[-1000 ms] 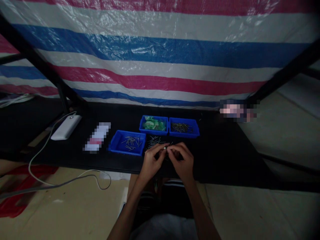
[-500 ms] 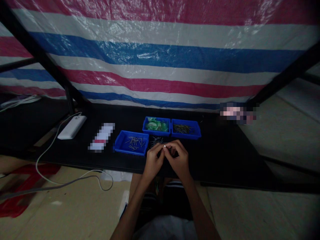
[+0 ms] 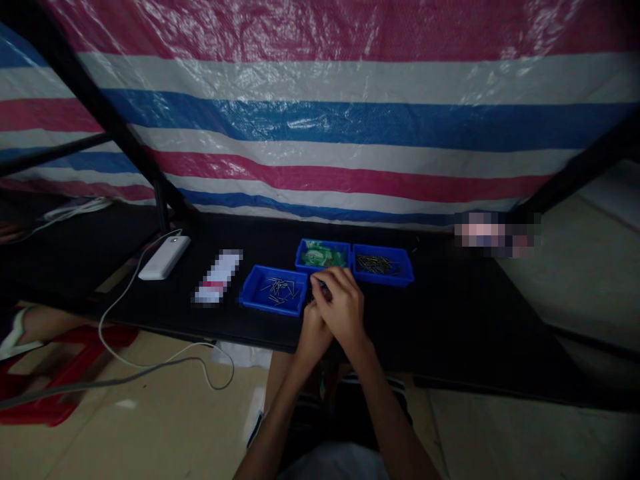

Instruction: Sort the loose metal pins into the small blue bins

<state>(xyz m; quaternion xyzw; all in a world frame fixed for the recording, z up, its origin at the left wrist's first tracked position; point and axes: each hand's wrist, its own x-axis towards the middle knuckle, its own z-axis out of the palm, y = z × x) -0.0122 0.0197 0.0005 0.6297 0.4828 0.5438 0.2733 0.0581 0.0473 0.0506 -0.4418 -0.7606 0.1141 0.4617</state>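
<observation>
My right hand (image 3: 344, 303) lies across my left hand (image 3: 316, 328) just above the near half of the black table. The fingers of both hands are bent and closed together. Whatever they hold is hidden between them. Left of my hands, close to the fingers, a blue tray (image 3: 256, 288) holds thin metal pins (image 3: 280, 289). Behind them stands a second blue tray (image 3: 301, 264) with green packets (image 3: 323, 256) in it. A third blue tray (image 3: 387, 279), to its right, contains darker thin metal pieces (image 3: 373, 264).
A white power bank (image 3: 164, 259) with a cable (image 3: 101, 327) lies at the left of the black table (image 3: 450, 320). Near it is a blurred-out flat object (image 3: 219, 277). Striped sheeting (image 3: 350, 120) hangs behind. Another person's leg (image 3: 50, 322) is at the left, above a red stool (image 3: 75, 393).
The fingertips met around a tiny shiny thing before; now my right hand has come over my left, and that thing is out of sight. The whole view has shifted slightly.
</observation>
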